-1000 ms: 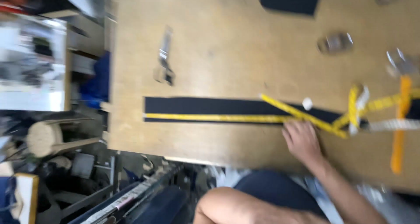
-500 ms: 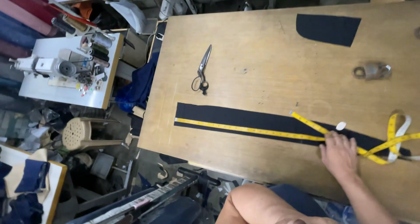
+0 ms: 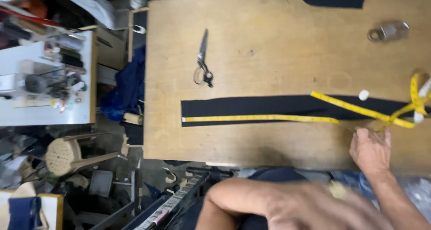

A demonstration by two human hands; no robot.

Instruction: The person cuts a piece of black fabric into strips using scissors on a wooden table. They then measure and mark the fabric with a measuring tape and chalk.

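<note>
right hand (image 3: 371,150): on table (image 3: 269,50), fingers pinched on tape (image 3: 260,118) | tape lies along dark strip (image 3: 251,105) | left hand (image 3: 314,203): blurred, fingers unclear | scissors (image 3: 203,59) apart

A single head-worn camera looks steeply down from well above onto the bare wooden plywood table (image 3: 278,41), its near edge toward the wearer, cluttered workshop floor at left.

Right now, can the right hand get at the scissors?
Probably yes, with a long stretch: the right hand rests at the table's near edge, and only the dark cloth strip and yellow tape measure lie before the scissors.
</note>
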